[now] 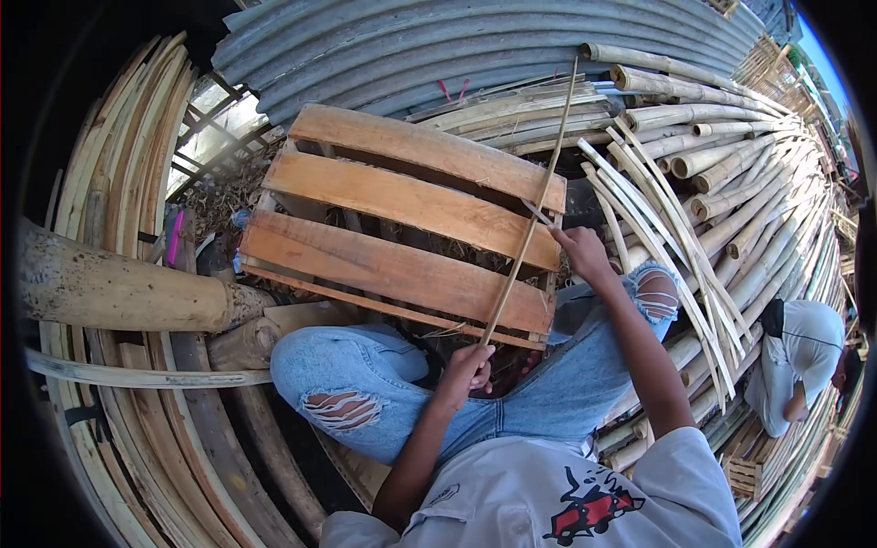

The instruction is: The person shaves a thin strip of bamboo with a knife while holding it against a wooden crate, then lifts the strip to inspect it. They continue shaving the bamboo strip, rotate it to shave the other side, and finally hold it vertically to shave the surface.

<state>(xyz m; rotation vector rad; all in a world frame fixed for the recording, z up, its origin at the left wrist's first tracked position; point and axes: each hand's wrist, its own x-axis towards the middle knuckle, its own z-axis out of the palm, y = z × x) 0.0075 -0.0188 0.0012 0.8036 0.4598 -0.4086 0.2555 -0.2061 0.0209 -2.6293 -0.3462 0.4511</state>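
Note:
My left hand (466, 370) is closed around the lower end of a long thin bamboo strip (517, 274), just above my lap. The strip slants up and away to the right across a slatted wooden crate (365, 187). My right hand (585, 251), at the crate's right edge, grips a knife (537, 213); its handle is hidden in my fingers. The short blade points up and left and meets the strip about midway along. The crate stands in front of my bent knees, its reddish-brown slats running across, with dark gaps between them.
Split bamboo strips (671, 237) lean beside my right knee, with stacked bamboo poles (694, 160) behind. Corrugated metal sheets (475, 46) stand at the back. A thick bamboo pole (128, 283) juts in from the left over long slats (119, 210). Another person (799, 356) bends over at the right.

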